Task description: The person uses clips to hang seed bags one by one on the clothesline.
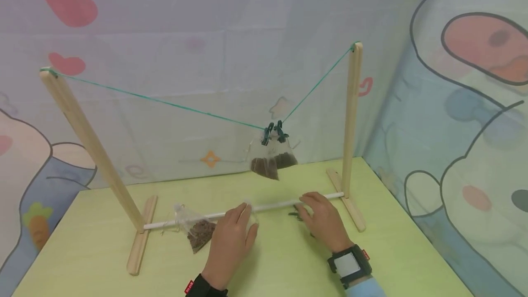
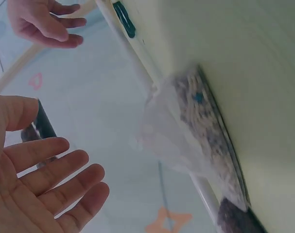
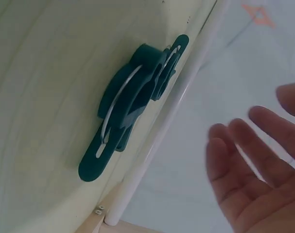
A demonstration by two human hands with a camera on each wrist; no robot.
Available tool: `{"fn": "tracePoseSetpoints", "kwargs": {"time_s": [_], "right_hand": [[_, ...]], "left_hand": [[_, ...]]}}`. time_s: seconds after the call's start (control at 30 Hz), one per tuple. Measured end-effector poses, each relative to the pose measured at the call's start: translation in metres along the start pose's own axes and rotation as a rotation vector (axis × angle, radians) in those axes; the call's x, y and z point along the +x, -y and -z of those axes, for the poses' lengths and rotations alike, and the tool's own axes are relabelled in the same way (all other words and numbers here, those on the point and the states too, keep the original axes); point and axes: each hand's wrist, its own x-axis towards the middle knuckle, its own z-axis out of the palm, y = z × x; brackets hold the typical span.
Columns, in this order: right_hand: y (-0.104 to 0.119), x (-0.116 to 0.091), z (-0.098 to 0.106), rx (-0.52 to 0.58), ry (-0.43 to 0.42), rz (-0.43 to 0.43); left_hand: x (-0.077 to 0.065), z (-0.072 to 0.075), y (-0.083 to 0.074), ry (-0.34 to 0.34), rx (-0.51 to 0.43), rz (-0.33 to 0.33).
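Note:
My left hand [image 1: 233,237] hovers with relaxed fingers over the white rod, holding nothing. Just past it in the left wrist view lies a clear mesh sachet [image 2: 205,126] with mottled filling, mostly hidden by the hand from above. Left of that hand rests another sachet [image 1: 200,233] with brown filling. My right hand [image 1: 323,221], fingers loosely bent and holding nothing, is near the rod's right part. Close by it on the table lie a dark green clothespin [image 3: 132,97] and a second clothespin [image 3: 171,68].
A green string [image 1: 165,101] sags between a left wooden post [image 1: 92,145] and a right wooden post [image 1: 352,118]. Two dark clothespins [image 1: 281,132] hold sachets [image 1: 264,167] at its low point. The white rod [image 1: 280,205] joins the posts' feet above the yellow table [image 1: 396,251].

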Motion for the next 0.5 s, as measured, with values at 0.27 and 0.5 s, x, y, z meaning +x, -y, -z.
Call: {"fn": "tracePoseSetpoints", "kwargs": {"time_s": [0.27,0.5], "right_hand": [[-0.009,-0.002,0.011,-0.037,0.226,-0.254],[-0.018,-0.002,0.019,-0.095,0.370,-0.328]], "left_hand": [[0.003,-0.020,-0.027,0.069,0.024,-0.066],[0.004,-0.033,-0.048,0.100,0.043,-0.127]]}}
